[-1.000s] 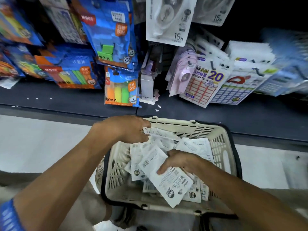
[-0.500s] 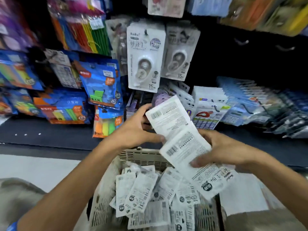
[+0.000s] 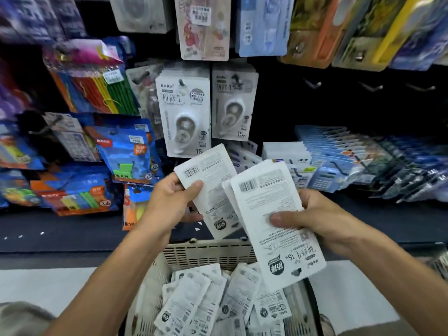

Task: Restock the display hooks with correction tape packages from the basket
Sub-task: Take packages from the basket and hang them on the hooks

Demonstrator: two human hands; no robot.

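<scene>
Packages face backs-up: left hand [image 3: 173, 202] pinches one package [image 3: 213, 190], right hand [image 3: 312, 219] grips a small stack [image 3: 271, 214], probably readying hang-holes for the hooks [image 3: 180, 81].

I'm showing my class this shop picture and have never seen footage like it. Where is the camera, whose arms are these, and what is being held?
The camera sits on a person's head, looking forward and down at bare arms; there is no machine. The left hand grips one correction tape package, printed back facing the camera. The right hand holds a small stack of packages. Below is a cream basket with more packages. Ahead, matching correction tape hangs on display hooks among other stationery.
</scene>
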